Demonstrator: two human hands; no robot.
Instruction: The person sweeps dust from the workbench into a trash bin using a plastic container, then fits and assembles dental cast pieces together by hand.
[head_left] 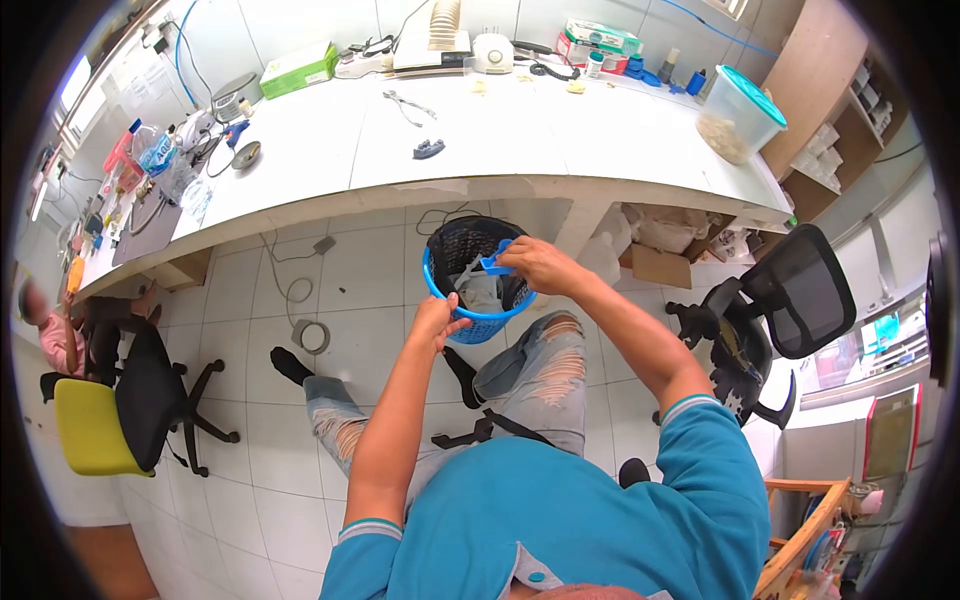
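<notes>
A blue plastic waste basket (482, 329) with a dark lining stands between my knees, below the table edge. My left hand (435, 323) is closed on its near-left rim. Over the basket's right side, my right hand (541, 266) pinches a small blue plastic piece (494, 260), whose exact kind I cannot make out. Crumpled whitish waste (481, 292) lies inside the basket, below that piece. On the white table (520, 140) ahead lie a dark blue moulded piece (428, 149) and a metal plier-like tool (408, 106).
A lidded clear tub (740, 115) stands at the table's right end, a green box (300, 70) toward the back left. Office chairs flank me: a black one (800, 290) right, a yellow-backed one (100, 425) left. A person (62, 335) sits far left. A cable (290, 290) crosses the floor.
</notes>
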